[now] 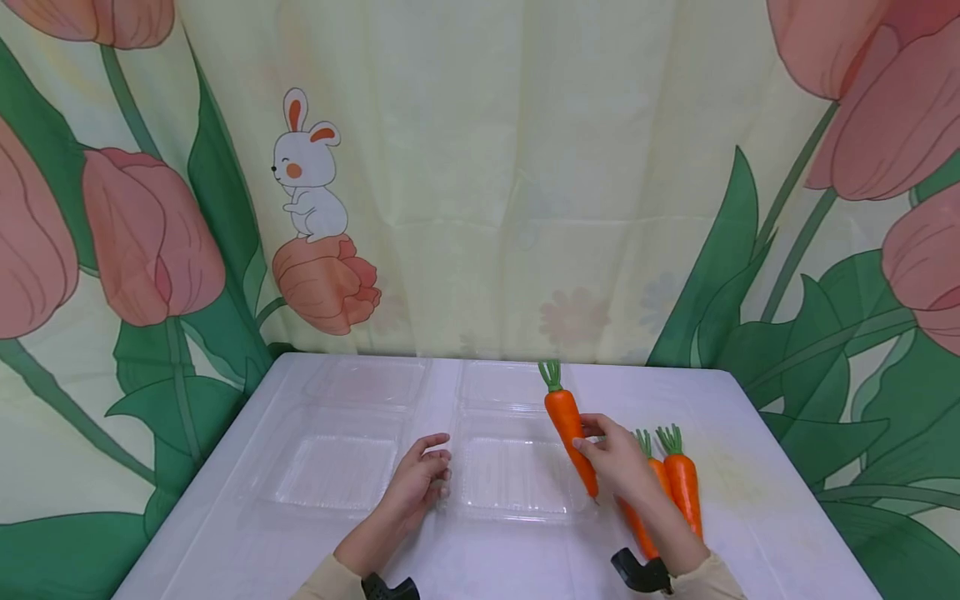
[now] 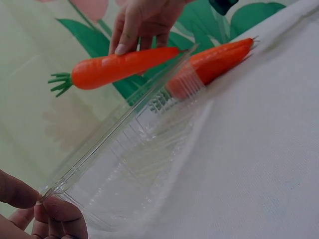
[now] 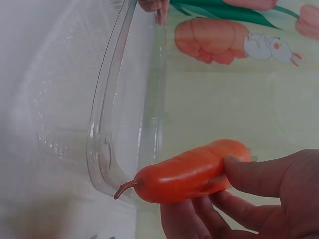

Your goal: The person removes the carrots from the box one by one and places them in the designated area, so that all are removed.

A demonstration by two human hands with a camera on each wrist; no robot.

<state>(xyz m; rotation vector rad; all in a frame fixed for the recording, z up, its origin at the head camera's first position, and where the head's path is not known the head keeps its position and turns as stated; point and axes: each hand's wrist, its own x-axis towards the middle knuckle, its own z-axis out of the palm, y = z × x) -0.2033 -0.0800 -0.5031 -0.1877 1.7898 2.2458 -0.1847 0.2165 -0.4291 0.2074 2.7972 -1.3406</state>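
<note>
In the head view my right hand (image 1: 618,458) grips an orange carrot (image 1: 567,421) with a green top, tilted over the right side of a clear plastic box (image 1: 517,515). The right wrist view shows thumb and fingers around the carrot (image 3: 192,172), its thin root end toward the box's rim (image 3: 94,134). At the box's left edge is my left hand (image 1: 420,479). In the left wrist view its thumb and fingers pinch a corner of the rim (image 2: 62,184). More carrots (image 1: 684,487) lie right of the box, partly hidden by my right forearm.
A second clear plastic box (image 1: 333,504) lies open on the left of the white-covered table (image 1: 510,567). Both boxes have their lids folded back toward the curtain (image 1: 465,208), which is printed with tulips and a rabbit and hangs behind the table.
</note>
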